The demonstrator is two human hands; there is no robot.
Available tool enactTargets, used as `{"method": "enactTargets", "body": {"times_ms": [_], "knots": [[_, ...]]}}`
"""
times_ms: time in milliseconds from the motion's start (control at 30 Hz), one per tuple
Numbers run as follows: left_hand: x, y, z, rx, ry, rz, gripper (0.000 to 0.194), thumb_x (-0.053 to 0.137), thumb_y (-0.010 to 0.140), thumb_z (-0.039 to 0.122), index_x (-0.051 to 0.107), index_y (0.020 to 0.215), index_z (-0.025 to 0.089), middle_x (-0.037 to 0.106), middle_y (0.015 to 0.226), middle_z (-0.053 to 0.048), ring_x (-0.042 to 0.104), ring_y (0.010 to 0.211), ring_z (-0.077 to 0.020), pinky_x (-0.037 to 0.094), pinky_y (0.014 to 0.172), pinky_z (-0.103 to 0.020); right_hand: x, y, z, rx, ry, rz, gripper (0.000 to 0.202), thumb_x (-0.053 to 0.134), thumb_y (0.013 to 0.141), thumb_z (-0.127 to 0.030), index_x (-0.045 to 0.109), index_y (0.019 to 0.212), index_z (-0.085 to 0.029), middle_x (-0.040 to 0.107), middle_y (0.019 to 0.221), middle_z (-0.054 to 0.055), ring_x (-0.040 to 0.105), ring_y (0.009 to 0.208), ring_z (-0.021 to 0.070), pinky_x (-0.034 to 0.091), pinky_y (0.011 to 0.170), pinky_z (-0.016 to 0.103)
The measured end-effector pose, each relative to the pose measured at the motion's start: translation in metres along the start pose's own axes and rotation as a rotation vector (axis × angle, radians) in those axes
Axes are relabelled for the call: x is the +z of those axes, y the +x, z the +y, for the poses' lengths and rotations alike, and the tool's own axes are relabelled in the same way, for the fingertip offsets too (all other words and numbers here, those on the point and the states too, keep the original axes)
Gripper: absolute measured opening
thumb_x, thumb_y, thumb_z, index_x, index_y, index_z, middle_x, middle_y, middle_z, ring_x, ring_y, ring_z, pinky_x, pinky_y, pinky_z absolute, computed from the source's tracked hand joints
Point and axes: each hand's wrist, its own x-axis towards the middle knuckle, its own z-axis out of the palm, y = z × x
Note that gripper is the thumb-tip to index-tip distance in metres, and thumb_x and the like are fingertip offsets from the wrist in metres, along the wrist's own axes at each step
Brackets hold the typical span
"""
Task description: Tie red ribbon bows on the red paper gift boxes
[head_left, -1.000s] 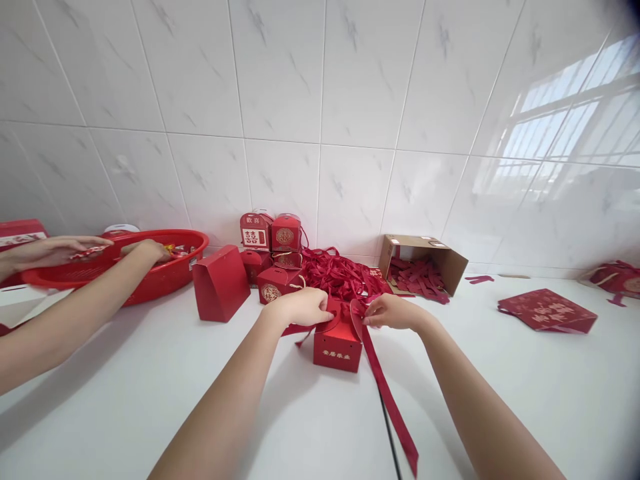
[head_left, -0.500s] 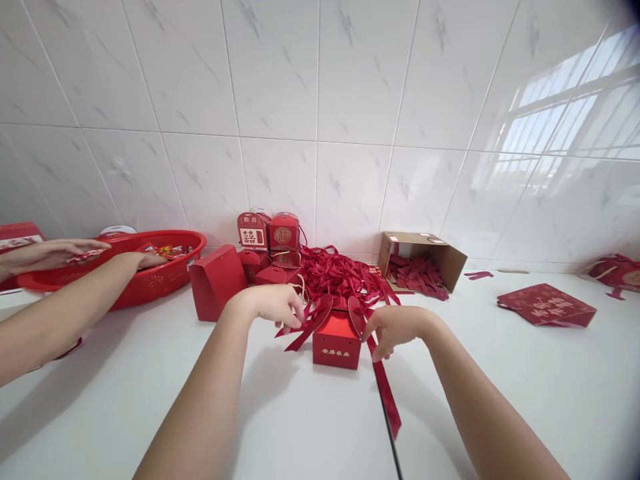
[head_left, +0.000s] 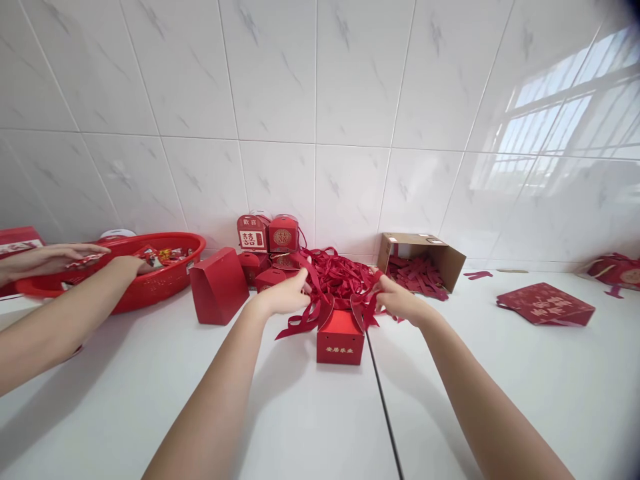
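Note:
A small red gift box (head_left: 340,345) with gold lettering stands upright on the white table, its curved top flaps raised. Dark red ribbon (head_left: 307,320) runs from behind the flaps out to both sides. On the left of the box, my left hand (head_left: 289,293) is closed on one part of the ribbon, its fingertips raised. My right hand (head_left: 397,298) pinches ribbon on the other side, level with the flaps. Just behind the box lies a tangled heap of red ribbons (head_left: 340,267).
Finished-looking red boxes (head_left: 255,240) are stacked behind a plain red box (head_left: 220,287). A co-worker's arms (head_left: 75,313) reach over a red basket (head_left: 165,287) of wrapped sweets at left. An open cardboard box (head_left: 453,263) of red strips and a flat red box (head_left: 547,305) are at right.
Both my hands have moved up and away from me, drawing ribbon with them. The long ribbon end that hung toward the front right has been lifted off the table.

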Motion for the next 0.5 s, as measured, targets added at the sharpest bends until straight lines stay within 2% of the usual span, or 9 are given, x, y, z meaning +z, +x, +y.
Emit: {"method": "enactTargets", "body": {"times_ms": [67,133,200,267,400,500], "knots": [[-0.003,-0.002,0.008,0.015,-0.128,0.004,0.073,0.058,0.065,0.018,0.041,0.135,0.025,0.071,0.099,-0.006,0.058,0.058,-0.0122,0.039,0.05,-0.022,-0.001,-0.002,-0.008,-0.073,0.217,0.05,0.065,0.047,0.067,-0.009,0.038,0.131,-0.022,0.065,0.105,0.006,0.059,0.064,0.0119,0.042,0.049,0.022],[-0.004,-0.003,0.014,0.023,-0.31,-0.016,0.066,0.059,0.07,0.019,0.043,0.134,0.024,0.069,0.105,-0.009,0.058,0.063,-0.0121,0.04,0.052,-0.022,-0.001,-0.003,-0.015,-0.131,0.406,0.091,0.052,0.051,0.071,-0.018,0.045,0.122,-0.021,0.065,0.106,0.007,0.06,0.065,0.0126,0.044,0.05,0.023],[-0.004,-0.001,0.016,0.035,-0.448,-0.008,0.055,0.063,0.072,0.02,0.052,0.125,0.017,0.07,0.1,-0.011,0.06,0.068,-0.0134,0.041,0.055,-0.023,-0.002,-0.002,-0.017,-0.173,0.55,0.148,0.039,0.056,0.073,-0.029,0.052,0.111,-0.019,0.066,0.101,0.007,0.058,0.061,0.0119,0.044,0.048,0.024],[-0.005,0.001,0.016,0.046,-0.473,0.027,0.044,0.067,0.072,0.024,0.061,0.113,0.011,0.07,0.091,-0.011,0.061,0.071,-0.0147,0.045,0.06,-0.024,-0.005,-0.001,-0.017,-0.206,0.658,0.217,0.034,0.059,0.073,-0.034,0.055,0.103,-0.018,0.065,0.094,0.005,0.055,0.055,0.01,0.042,0.045,0.023],[-0.01,-0.002,0.015,0.086,-0.465,0.115,0.037,0.072,0.069,0.034,0.07,0.099,0.012,0.07,0.09,-0.009,0.063,0.077,-0.0159,0.05,0.073,-0.029,-0.012,-0.001,-0.016,-0.275,0.788,0.319,0.039,0.056,0.068,-0.02,0.05,0.107,-0.021,0.065,0.088,0.002,0.056,0.057,0.0085,0.048,0.051,0.021],[-0.016,-0.01,0.019,0.112,-0.392,0.247,0.04,0.074,0.066,0.042,0.073,0.095,0.014,0.072,0.082,-0.006,0.063,0.073,-0.0171,0.051,0.069,-0.029,-0.018,-0.004,-0.017,-0.317,0.793,0.348,0.048,0.059,0.063,-0.013,0.047,0.109,-0.022,0.065,0.089,0.001,0.063,0.069,0.0099,0.053,0.063,0.022]]}}
